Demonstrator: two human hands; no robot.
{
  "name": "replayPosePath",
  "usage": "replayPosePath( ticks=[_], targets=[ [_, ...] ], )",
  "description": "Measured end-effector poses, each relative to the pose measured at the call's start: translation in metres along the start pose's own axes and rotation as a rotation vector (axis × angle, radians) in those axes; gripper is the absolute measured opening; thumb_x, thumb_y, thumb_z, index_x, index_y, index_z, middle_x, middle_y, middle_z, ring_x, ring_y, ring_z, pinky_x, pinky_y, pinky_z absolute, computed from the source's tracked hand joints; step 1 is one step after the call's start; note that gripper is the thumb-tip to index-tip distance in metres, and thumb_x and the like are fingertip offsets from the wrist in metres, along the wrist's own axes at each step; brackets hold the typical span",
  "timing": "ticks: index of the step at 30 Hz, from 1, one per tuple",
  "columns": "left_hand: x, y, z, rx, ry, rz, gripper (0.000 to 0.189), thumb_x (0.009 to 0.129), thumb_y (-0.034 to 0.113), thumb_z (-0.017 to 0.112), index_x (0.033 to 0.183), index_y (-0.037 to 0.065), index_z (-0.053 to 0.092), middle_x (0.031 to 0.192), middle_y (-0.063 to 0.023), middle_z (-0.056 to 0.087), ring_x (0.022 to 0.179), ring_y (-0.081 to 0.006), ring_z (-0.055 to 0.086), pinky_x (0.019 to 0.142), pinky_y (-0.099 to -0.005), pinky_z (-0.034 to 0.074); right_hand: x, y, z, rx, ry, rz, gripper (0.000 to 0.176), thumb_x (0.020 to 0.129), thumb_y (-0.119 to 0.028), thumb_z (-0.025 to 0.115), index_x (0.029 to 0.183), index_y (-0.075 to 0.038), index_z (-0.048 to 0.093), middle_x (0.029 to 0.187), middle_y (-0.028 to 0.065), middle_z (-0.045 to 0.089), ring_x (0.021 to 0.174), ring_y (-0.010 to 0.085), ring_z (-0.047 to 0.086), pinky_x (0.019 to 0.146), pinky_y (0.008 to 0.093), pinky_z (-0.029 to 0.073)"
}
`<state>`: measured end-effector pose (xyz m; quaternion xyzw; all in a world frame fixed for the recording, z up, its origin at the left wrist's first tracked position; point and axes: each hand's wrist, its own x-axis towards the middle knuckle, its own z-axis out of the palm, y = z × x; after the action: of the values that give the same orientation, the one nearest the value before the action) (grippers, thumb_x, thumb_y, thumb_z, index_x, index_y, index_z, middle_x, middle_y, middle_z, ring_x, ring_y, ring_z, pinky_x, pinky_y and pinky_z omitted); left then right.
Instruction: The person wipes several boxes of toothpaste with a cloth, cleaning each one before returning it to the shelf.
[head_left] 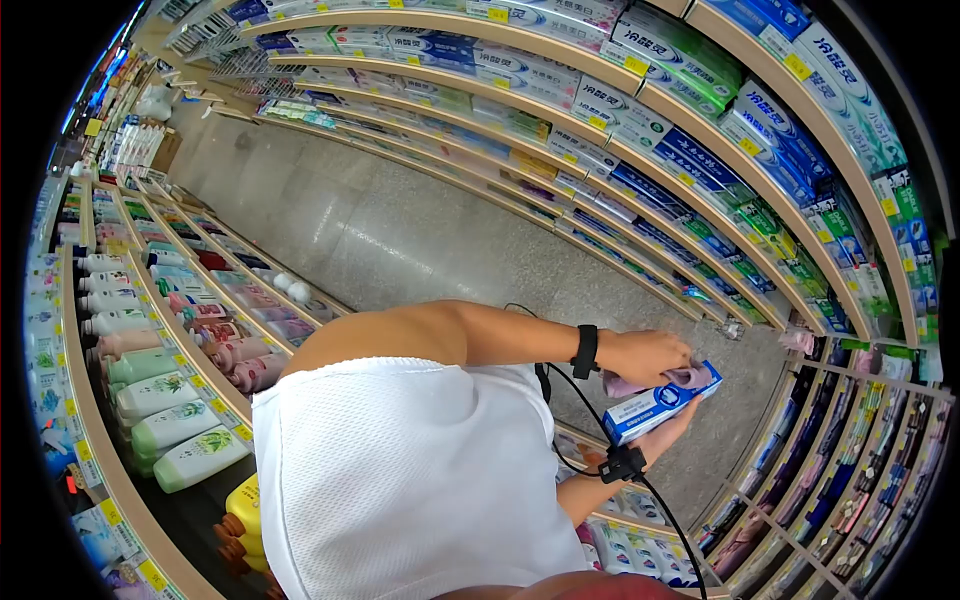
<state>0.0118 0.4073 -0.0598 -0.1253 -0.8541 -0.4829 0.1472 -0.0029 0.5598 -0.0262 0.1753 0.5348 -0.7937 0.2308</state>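
My left hand [645, 358], with a black band on its wrist, presses a bunched pinkish-purple cloth [690, 376] against the upper side of a blue and white box [650, 408]. Its fingers are closed on the cloth, and part of the cloth hangs out beside the wrist. From below, my right hand [672, 432] grips the same box, its fingers partly hidden behind it. The box is tilted, with its long printed side showing. A black cable and a small black clip [622, 464] cross in front of the right forearm.
Shelves of boxed toothpaste [610, 110] curve across the top and right. Bottles [165, 400] line the left shelves, and racks of small packages [840, 450] stand at the lower right. Grey floor [400, 215] runs between them. My white shirt [400, 480] fills the lower middle.
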Motion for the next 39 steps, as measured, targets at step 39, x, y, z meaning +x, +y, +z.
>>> replayPosePath(
  ticks=[39],
  targets=[
    [0.022, 0.050, -0.064, -0.041, -0.045, -0.359, 0.040, 0.081, 0.007, 0.071, 0.118, -0.005, 0.062, 0.113, -0.0197, 0.066, 0.094, -0.0349, 0.068, 0.079, -0.0350, 0.054, 0.003, 0.004, 0.001, -0.103, -0.114, -0.253, 0.046, 0.103, -0.028, 0.055, 0.142, -0.004, 0.050, 0.115, 0.0049, 0.065, 0.090, 0.0091, 0.061, 0.078, 0.0253, 0.052]
  ],
)
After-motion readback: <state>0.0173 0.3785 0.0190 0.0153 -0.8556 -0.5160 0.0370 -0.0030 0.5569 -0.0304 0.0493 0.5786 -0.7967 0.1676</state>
